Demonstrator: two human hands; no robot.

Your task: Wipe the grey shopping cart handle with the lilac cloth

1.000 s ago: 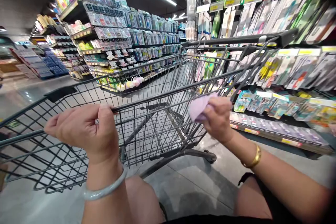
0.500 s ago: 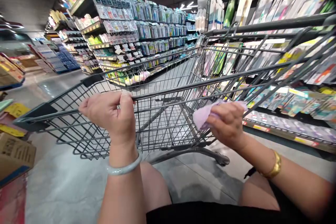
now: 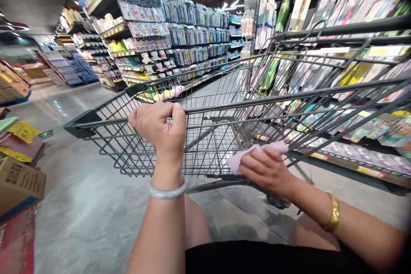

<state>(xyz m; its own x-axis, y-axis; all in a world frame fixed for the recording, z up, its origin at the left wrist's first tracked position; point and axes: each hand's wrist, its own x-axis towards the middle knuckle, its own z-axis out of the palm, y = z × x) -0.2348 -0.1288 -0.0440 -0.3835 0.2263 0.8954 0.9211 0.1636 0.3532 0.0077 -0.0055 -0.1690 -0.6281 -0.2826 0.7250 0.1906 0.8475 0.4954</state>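
Note:
A grey wire shopping cart (image 3: 205,145) stands side-on in front of me, its narrower end to the left and its handle end to the right. My left hand (image 3: 160,124) is wrapped round the top side rail. In my right hand (image 3: 268,169) is a pale lilac cloth (image 3: 237,162), held bunched under the fingers and pressed against the lower wires of the basket side. Part of the cloth sticks out on both sides of the fingers; the rest is hidden beneath them. The basket shows bare wire inside.
Tall store shelves (image 3: 199,34) with packaged goods stand behind the cart. A closer display rack (image 3: 362,137) runs along the right. At the left edge, a cardboard box (image 3: 21,186) sits near yellow price signs (image 3: 24,130). Below is the grey floor (image 3: 90,218).
The cart and my left hand on its rail have shifted right. My right hand has moved slightly down and left with the cloth, its fingers flatter on the wires.

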